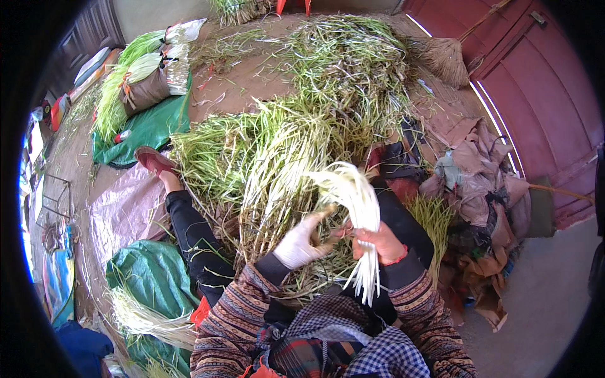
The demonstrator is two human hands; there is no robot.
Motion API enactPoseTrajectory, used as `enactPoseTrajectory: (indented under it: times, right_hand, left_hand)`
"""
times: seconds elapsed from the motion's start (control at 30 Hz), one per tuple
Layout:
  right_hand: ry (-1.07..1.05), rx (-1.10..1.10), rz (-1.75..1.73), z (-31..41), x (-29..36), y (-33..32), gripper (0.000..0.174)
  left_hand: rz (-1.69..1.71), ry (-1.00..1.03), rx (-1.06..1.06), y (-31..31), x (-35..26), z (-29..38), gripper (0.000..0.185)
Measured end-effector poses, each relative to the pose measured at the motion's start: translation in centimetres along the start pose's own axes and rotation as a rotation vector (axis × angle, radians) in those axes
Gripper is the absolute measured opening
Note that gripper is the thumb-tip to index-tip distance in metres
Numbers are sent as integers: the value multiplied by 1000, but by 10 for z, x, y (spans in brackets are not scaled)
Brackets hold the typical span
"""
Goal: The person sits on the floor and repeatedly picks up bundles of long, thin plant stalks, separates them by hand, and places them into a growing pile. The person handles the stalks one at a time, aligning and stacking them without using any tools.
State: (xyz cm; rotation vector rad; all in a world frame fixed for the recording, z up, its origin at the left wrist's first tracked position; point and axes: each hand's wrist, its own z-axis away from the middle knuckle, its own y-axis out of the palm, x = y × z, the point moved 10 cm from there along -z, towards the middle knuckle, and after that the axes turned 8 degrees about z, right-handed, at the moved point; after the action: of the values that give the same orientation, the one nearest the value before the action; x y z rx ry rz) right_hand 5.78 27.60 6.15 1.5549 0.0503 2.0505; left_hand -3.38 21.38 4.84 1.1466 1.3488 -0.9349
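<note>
In my right hand (382, 242) is a bunch of long white and pale-yellow leafy stalks (361, 198), which look like blanched chives. Its leafy tops bend over to the left, and the white lower ends hang below my fist. My left hand (302, 243), in a whitish glove with soiled fingertips, is just left of the bunch. Its thumb and fingers are curved apart, with nothing visible between them. Between my legs lies a heap of untrimmed yellow-green stalks (283, 160), with brownish dry leaves and lower ends toward me.
Beyond lies a larger green heap (350, 71). Tied bundles (146, 85) rest on a green sheet (165, 115) at the upper left. Pale stalks (151, 316) lie on green plastic (146, 271) at lower left. Crumpled sacks (477, 175) and a broom (442, 59) are near the red door (543, 90).
</note>
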Motion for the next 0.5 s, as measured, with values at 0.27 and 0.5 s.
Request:
enactPoseTrajectory:
  times: [0.27,0.5]
  right_hand:
    - [7,41,113,-9,-31,18,35]
    - [174,-8,90,9,-44,-21,39]
  left_hand:
    - [360,-388,119,9,52,35,24]
    - [868,-356,-797,-154,117,95,17]
